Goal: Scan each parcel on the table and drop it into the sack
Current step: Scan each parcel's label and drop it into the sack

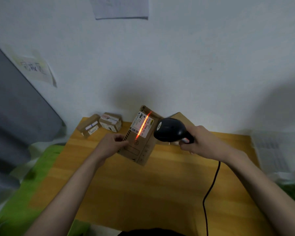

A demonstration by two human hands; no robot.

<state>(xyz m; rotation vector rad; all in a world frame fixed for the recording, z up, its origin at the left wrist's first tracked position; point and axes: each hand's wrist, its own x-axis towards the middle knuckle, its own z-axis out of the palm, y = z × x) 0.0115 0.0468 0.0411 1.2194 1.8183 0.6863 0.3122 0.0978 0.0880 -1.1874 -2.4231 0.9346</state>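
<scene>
Wooden table (pixel 143 193): yellow-brown top, nearest the viewer; a black cable (pixel 209 189) runs across its right part up to the scanner.

Left hand (pixel 112 142): fingers curled round the left edge of the held parcel, gripping it.

Held parcel (pixel 140 138): brown cardboard box, tilted, raised between the two hands, touching the left hand and just beside the scanner's head. White shipping label (pixel 142 124) on its upper face, crossed lengthwise by a red-orange scan line (pixel 143 126).

Right hand (pixel 198 140): closed round the handle of the scanner.

Scanner (pixel 170 129): black handheld unit, head turned toward the label.

Far left of table: two small parcels (pixel 99 124), side by side, each labelled, well apart from the hands.

Far right, behind the scanner: another box (pixel 180 116), mostly hidden.

Left of table: green surface (pixel 32 181).
</scene>
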